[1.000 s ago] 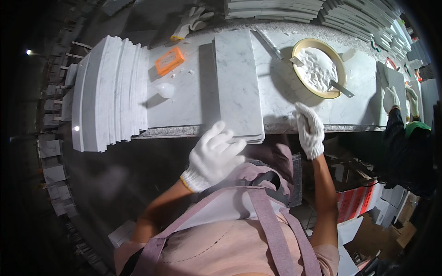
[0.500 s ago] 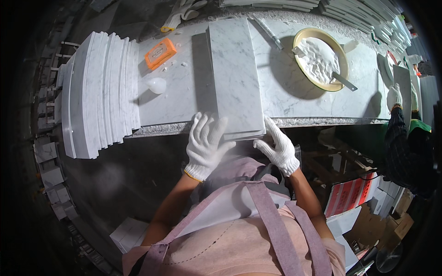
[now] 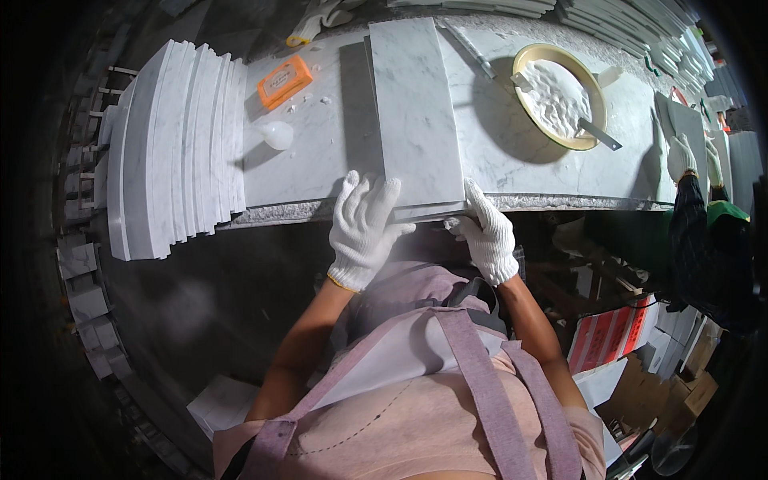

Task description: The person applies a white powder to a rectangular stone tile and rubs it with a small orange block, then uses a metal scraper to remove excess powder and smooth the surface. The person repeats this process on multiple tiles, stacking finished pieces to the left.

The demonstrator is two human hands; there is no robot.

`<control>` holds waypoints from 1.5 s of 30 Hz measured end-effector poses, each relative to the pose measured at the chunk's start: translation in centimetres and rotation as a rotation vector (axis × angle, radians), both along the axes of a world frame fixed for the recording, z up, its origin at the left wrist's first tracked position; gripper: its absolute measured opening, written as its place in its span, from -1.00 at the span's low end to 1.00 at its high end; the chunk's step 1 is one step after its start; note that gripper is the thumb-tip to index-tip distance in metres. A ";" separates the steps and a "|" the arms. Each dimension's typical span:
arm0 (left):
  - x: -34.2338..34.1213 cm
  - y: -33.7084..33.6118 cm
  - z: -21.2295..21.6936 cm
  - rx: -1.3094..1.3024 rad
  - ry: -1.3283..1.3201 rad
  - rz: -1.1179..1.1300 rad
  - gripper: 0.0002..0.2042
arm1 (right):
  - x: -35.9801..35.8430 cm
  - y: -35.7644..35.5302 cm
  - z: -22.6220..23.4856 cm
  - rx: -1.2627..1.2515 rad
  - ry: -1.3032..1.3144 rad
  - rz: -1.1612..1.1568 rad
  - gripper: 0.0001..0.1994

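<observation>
A long, grey-veined white marble slab point(image 3: 418, 104) lies lengthwise in front of me on top of at least one similar slab, whose near edge sticks out below it. My left hand point(image 3: 366, 232), in a white knit glove, is at the near left corner of the stack. Its fingers are spread, the thumb reaching toward the near edge. At the near right corner is my right hand point(image 3: 490, 238), gloved the same way. One finger points up along the slab's right side, and the thumb lies by the near edge. Neither hand is closed around the slab.
On the marble-topped bench point(image 3: 320, 172) are an orange box point(image 3: 285, 82), a small white bulb-shaped object point(image 3: 276, 134) and a bowl point(image 3: 596, 120) of white paste with a scraper point(image 3: 600, 134). Upright slabs point(image 3: 172, 152) stand left. A co-worker's gloved hand point(image 3: 682, 158) touches a grey panel point(image 3: 690, 128) at right.
The view has shifted slightly, moving the bench upward in it. Both my hands have moved a little forward with the slab's near end. My right thumb has come closer to the slab edge.
</observation>
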State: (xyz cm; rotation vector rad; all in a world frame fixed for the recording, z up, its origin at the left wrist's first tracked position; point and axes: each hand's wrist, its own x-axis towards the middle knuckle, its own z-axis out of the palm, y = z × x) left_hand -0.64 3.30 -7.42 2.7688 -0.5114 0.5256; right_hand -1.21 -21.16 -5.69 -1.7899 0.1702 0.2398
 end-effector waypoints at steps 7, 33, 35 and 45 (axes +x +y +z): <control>0.8 -0.3 1.3 -0.010 -0.042 -0.004 -0.15 | 0.5 -1.2 -0.5 -0.026 0.048 0.040 -0.48; -0.6 0.4 6.7 -0.207 -0.074 -0.125 -0.70 | -7.9 -7.3 1.9 0.135 0.106 0.024 -0.74; -0.7 1.7 6.7 -0.250 0.006 -0.021 -0.69 | -7.5 -7.1 1.5 0.172 0.150 0.015 -0.75; 0.5 0.9 7.4 -0.121 -0.068 -0.051 -0.64 | -5.7 -4.5 -0.7 0.162 0.100 0.050 -0.74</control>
